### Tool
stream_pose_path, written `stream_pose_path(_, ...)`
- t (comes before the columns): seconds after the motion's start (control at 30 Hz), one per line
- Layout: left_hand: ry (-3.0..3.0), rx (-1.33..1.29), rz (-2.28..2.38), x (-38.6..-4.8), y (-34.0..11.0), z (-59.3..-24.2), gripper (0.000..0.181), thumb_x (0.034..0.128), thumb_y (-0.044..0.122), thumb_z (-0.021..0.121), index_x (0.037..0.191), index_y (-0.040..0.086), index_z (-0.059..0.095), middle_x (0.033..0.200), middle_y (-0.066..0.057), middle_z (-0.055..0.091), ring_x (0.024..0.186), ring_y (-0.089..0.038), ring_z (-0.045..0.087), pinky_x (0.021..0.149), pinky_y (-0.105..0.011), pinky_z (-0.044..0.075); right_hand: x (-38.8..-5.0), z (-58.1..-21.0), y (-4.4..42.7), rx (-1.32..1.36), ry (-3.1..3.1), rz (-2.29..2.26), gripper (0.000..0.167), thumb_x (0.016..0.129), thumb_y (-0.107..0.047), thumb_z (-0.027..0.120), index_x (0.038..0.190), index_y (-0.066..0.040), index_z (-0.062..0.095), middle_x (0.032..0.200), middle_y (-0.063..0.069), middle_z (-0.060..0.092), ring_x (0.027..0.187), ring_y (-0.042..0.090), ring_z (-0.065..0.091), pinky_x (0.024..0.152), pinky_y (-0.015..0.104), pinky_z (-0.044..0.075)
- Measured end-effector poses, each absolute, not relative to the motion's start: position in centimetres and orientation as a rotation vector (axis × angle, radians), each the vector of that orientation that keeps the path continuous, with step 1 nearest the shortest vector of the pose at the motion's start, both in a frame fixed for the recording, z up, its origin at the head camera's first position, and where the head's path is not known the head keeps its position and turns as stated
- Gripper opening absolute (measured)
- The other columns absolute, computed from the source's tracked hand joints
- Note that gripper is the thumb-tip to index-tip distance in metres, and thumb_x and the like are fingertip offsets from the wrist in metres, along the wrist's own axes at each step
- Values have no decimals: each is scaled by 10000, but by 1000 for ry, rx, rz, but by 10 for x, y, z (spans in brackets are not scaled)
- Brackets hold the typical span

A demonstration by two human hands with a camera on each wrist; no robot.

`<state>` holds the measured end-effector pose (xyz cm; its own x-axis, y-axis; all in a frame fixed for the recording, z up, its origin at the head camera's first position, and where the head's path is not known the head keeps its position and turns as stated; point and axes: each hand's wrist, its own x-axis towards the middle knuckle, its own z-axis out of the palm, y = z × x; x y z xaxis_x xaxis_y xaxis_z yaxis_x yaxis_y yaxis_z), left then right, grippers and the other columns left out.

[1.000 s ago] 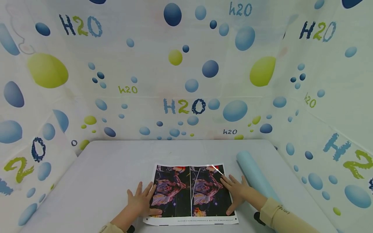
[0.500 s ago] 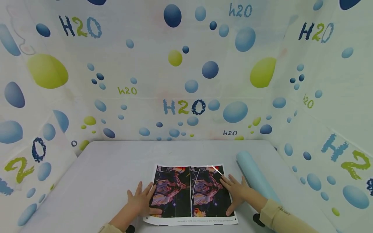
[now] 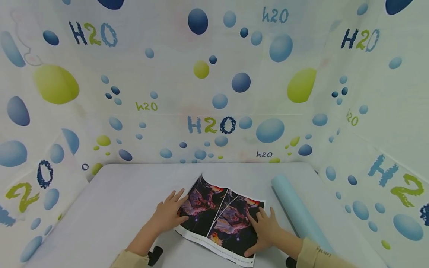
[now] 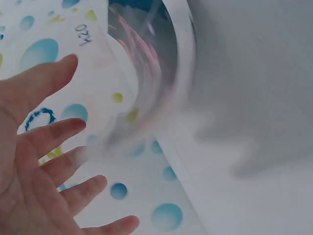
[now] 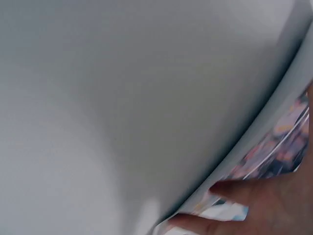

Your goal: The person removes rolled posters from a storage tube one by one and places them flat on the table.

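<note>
A printed sheet (image 3: 231, 219) with two dark, colourful pictures side by side and a white border lies turned at an angle between my hands, its surface bowed. My left hand (image 3: 169, 212) touches its left edge with fingers spread. In the left wrist view the left hand (image 4: 54, 161) has straight, parted fingers beside the blurred, curved sheet (image 4: 146, 54). On the right part of the sheet rests my right hand (image 3: 266, 230), fingers spread. The right wrist view has two fingers of the right hand (image 5: 264, 205) at the edge of the sheet (image 5: 274, 152).
A light blue roll (image 3: 298, 208) lies slantwise on the white table (image 3: 134, 193), right of the sheet. Behind and at the sides hangs a white curtain (image 3: 174, 74) with bubble prints and H2O lettering.
The sheet has turned clockwise and bowed, its far left corner moving away and its near right corner coming closer. My left hand has moved forward and right, my right hand slightly left and nearer.
</note>
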<state>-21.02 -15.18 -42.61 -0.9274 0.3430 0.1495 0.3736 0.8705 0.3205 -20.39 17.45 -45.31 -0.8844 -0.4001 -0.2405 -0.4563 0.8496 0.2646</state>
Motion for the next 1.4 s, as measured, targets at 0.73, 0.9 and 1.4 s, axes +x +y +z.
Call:
stream_pose_path(0.73, -3075, -753, -613, -183, -96, -428, 660, 731, 319, 755, 1202, -89, 535, 1228, -258, 520, 1112, -388, 510, 896, -474, 419, -166, -453, 115, -644, 2893, 114, 846, 737, -787, 387, 800, 4, 678, 745, 86, 598, 665, 229, 592, 582, 381, 509)
stream_pose_path(0.9, -3103, -856, -633, -183, -98, -435, 753, 674, 344, 789, 1241, -68, 514, 1318, -283, 423, 1176, -422, 442, 924, -491, 389, -162, -452, 99, -621, 2817, 67, 931, 733, -784, 400, 1130, 29, 616, 1103, 169, 600, 895, 322, 611, 723, 460, 511)
stream_pose_path(1.4, -3304, -888, -566, -178, -98, -432, 579, 811, 465, 631, 1187, 26, 597, 1140, -133, 614, 1051, -291, 570, 856, -430, 455, -169, -459, 104, -884, 2989, 369, 239, 805, -278, 632, 1029, -347, 682, 849, -3, 605, 661, 226, 584, 568, 448, 483)
